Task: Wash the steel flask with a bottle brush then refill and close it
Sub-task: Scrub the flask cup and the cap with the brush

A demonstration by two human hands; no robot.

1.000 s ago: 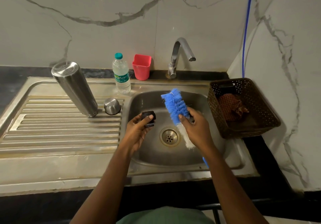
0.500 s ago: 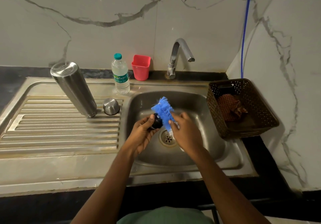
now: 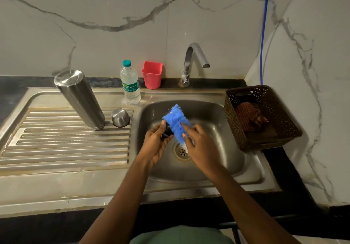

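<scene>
One flask (image 3: 79, 98) stands mouth-down on the drainboard (image 3: 56, 149), axis near upright. Over the sink (image 3: 217, 115), left hand (image 3: 157, 147) has its grip pinching one stopper (image 3: 167, 132); right hand (image 3: 200, 147) clasps one brush (image 3: 176, 121).

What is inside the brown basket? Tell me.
A crumpled reddish checked cloth lies in the brown basket. Anything beneath the cloth is covered.

Left hand (image 3: 157, 143) grips black cap (image 3: 168, 132), right hand (image 3: 201, 146) brush (image 3: 175, 119).
</scene>
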